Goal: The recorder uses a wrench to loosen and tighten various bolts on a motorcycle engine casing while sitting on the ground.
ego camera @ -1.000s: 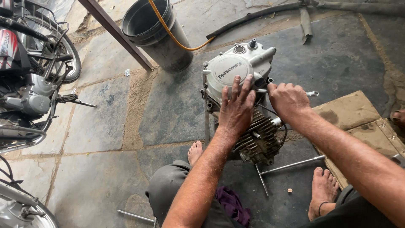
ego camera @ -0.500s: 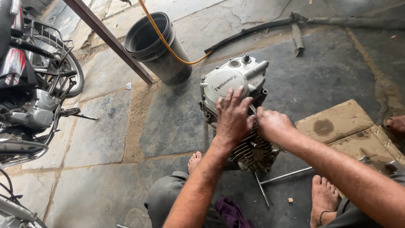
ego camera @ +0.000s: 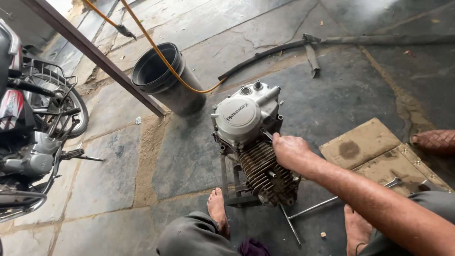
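Right hand (ego camera: 290, 150) on finned grey engine (ego camera: 256, 142)

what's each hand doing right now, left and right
Left hand: not in view.
Right hand: resting on the finned cylinder of the motorcycle engine, fingers curled down behind it; whether they grip anything cannot be told.

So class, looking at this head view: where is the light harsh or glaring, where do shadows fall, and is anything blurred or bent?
Head view: soft, even daylight, blown out only at the top left corner; a pale sheen on the stone floor; faint shadow beside the bucket; the engine and right hand are sharp; the motorbike at the left edge looks stretched by the wide lens.
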